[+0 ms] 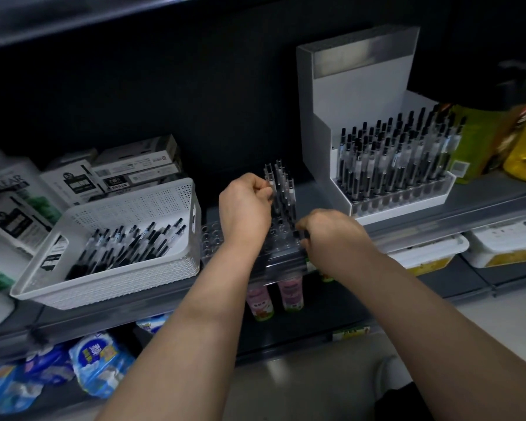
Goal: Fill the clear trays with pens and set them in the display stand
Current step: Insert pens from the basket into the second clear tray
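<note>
A clear tray [216, 238] with rows of round holes lies on the shelf between the basket and the stand. Several pens [283, 189] stand upright in its far right part. My left hand [245, 205] pinches one upright pen near its top. My right hand [328, 232] grips a dark pen end at the tray's right front edge. A white perforated basket [152, 268] on the left holds several loose black-and-clear pens [128, 247]. The white display stand [359, 95] on the right carries a clear tray full of upright pens [398, 159] on its lower step.
Boxes of pens [134, 168] are stacked behind the basket. Yellow and green packets [498, 141] stand right of the stand. Bottles [274, 296] and blue packs [97, 363] sit on lower shelves, white tubs [431, 253] to the right. The grey shelf edge [134, 308] runs across.
</note>
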